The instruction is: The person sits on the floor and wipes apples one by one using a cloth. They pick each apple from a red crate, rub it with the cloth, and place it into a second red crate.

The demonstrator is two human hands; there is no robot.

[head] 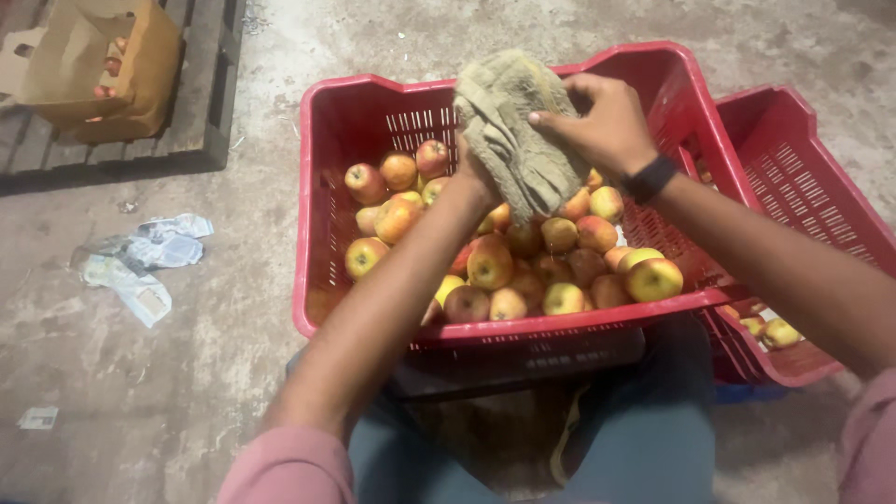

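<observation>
cloth [511, 126] fills both hands above the near red crate [355, 121]: the right hand [602, 121] pinches its folds from the far side with thumb and fingers curled, and the left hand [474, 173] is tucked under it, so whether that one grips the cloth alone or something wrapped inside cannot be told. below them the crate holds a heap of red and yellow apples [523, 261], many layers deep on the right side and thinner toward the left wall. judging by that full heap, most of the work appears left to do. a second red crate [803, 177] to the right shows only a few apples at its near corner. far left, a cardboard box [93, 65] sits on a wooden pallet [187, 112], and crumpled paper [140, 266] lies on the concrete floor.
</observation>
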